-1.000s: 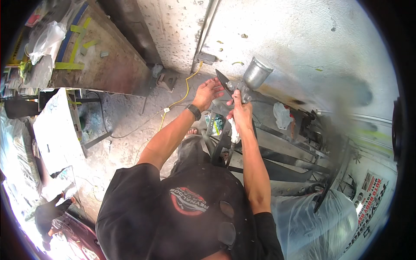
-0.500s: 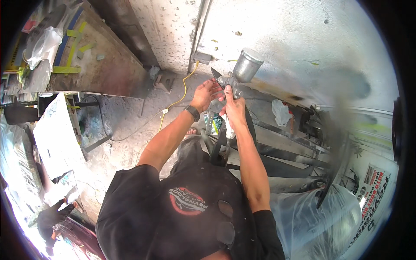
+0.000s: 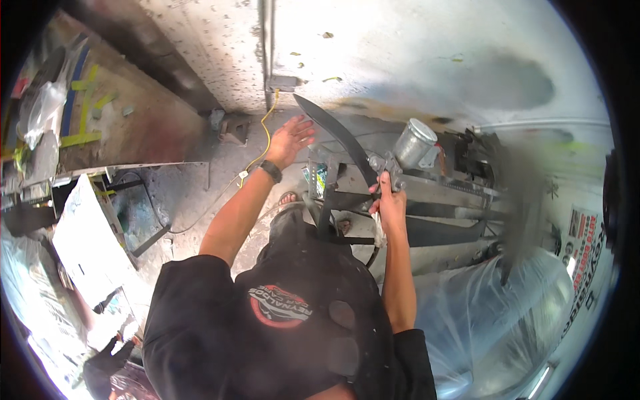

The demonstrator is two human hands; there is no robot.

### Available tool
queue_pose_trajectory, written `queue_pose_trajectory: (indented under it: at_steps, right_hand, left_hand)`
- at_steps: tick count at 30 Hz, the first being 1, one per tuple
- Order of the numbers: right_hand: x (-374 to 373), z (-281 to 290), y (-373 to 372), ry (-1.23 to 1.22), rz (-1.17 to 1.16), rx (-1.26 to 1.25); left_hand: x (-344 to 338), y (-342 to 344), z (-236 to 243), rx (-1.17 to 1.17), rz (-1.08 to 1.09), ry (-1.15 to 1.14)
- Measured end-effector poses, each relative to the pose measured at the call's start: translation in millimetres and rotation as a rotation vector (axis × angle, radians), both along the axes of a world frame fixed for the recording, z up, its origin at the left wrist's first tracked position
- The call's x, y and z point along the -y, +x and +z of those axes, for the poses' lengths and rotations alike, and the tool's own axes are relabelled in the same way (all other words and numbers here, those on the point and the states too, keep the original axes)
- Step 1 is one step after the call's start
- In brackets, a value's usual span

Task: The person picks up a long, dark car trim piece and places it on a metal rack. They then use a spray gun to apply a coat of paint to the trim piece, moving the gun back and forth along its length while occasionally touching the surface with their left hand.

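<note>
My right hand (image 3: 392,205) is wrapped around the grip of a metal spray gun (image 3: 385,175) whose silver paint cup (image 3: 415,145) sits on top. Something white, like a wrap, shows below that hand, with a dark hose trailing from it. My left hand (image 3: 291,141) is off to the left, open, fingers apart and holding nothing. Between the two hands rises a long, curved black part (image 3: 337,137). The gun is next to its lower end; whether they touch, I cannot tell.
Several long black parts (image 3: 443,233) lie on a rack to the right, near a plastic-covered object (image 3: 487,320). A yellow cord (image 3: 268,127) runs down from an outlet box (image 3: 283,83). A large taped panel (image 3: 133,113) stands left. Another person's dark sleeve (image 3: 107,363) shows lower left.
My right hand has carried the spray gun rightward and nearer to me. My left hand has come away from the gun, leftward. More of the curved black part is exposed; the view has shifted.
</note>
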State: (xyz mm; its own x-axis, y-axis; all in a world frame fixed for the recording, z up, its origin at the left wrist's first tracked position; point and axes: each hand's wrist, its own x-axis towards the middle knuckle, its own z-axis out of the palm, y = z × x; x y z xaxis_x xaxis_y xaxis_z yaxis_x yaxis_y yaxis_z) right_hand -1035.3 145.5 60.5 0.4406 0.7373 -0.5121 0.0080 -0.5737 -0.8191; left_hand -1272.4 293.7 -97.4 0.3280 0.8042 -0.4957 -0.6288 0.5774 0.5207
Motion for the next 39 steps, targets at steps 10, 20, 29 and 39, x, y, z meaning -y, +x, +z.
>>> queue_pose_trajectory:
  at_steps: [10, 20, 29, 39]
  right_hand:
    - [131, 2, 22, 0.077, -0.209, 0.092]
    - [202, -38, -14, 0.113, -0.261, -0.049]
    - [231, -54, -32, 0.168, -0.301, -0.126]
    - [179, -59, -59, 0.318, -0.454, -0.13]
  left_hand:
    - [168, -88, -34, -0.607, -0.681, -0.223]
    - [316, -149, -25, -0.554, -0.833, -0.144]
    - [296, -146, 39, -0.611, -1.076, -0.121]
    - [250, -208, -27, -0.674, -1.242, 0.063]
